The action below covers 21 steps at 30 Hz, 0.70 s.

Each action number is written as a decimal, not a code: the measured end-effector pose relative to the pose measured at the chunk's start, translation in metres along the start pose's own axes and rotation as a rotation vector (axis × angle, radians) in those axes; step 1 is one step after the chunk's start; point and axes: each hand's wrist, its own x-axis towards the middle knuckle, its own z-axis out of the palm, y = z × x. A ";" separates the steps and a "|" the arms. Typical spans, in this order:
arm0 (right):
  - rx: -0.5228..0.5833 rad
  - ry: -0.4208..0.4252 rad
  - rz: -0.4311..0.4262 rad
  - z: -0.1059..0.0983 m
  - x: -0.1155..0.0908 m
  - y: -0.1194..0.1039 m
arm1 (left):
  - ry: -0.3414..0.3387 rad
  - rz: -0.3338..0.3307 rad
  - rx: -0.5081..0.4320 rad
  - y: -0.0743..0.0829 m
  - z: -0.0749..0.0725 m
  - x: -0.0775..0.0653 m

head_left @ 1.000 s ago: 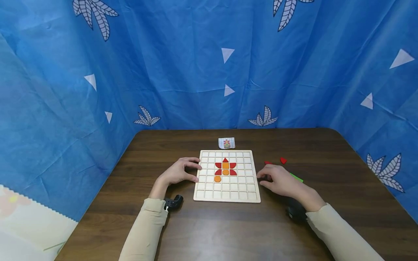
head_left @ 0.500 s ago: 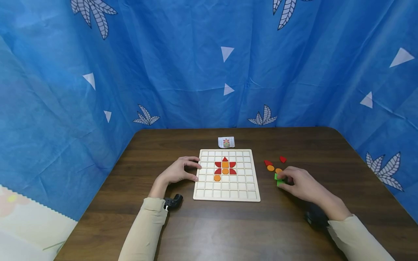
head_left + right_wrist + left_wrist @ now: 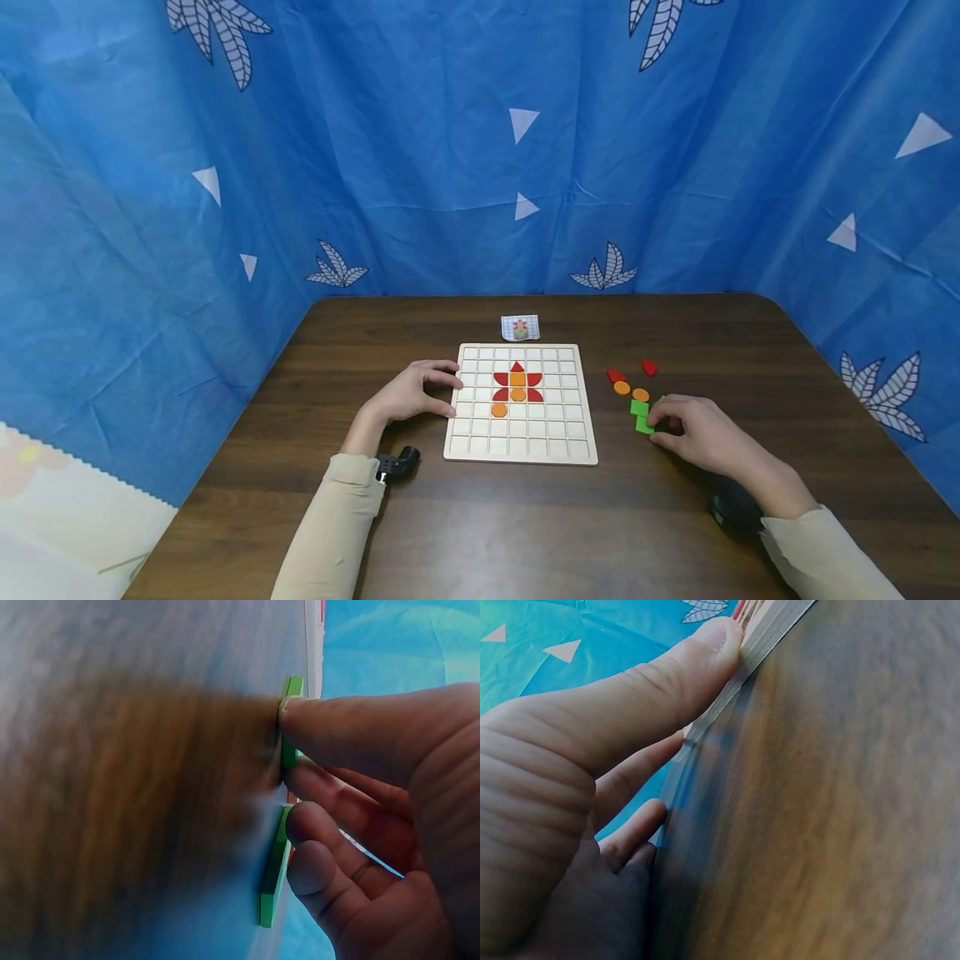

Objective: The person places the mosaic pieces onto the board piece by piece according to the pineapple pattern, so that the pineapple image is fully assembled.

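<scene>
A pale wooden grid board lies on the table with a figure of red and orange tiles on it. At its left edge is my left hand, thumb and fingers spread and touching the rim; the thumb rests against that edge in the left wrist view. My right hand, to the right of the board, pinches at the near green square tile, its thumb and index finger on the tile. Another green square lies just beyond. More green shows partly behind the fingers.
Two orange discs and two red pieces lie behind the green tiles. A small printed pattern card sits beyond the board. A blue curtain hangs behind the table.
My right hand has moved right from beside the board to the green tiles, then slightly nearer, uncovering the far green square. The left hand has stayed at the board's edge.
</scene>
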 end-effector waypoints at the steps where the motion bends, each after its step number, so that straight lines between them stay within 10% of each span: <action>1: 0.000 -0.002 0.001 0.000 0.000 -0.001 | 0.001 0.003 0.000 0.000 0.000 0.000; 21: 0.058 -0.010 -0.032 0.001 0.022 -0.022 | 0.007 -0.004 -0.006 0.003 0.001 -0.001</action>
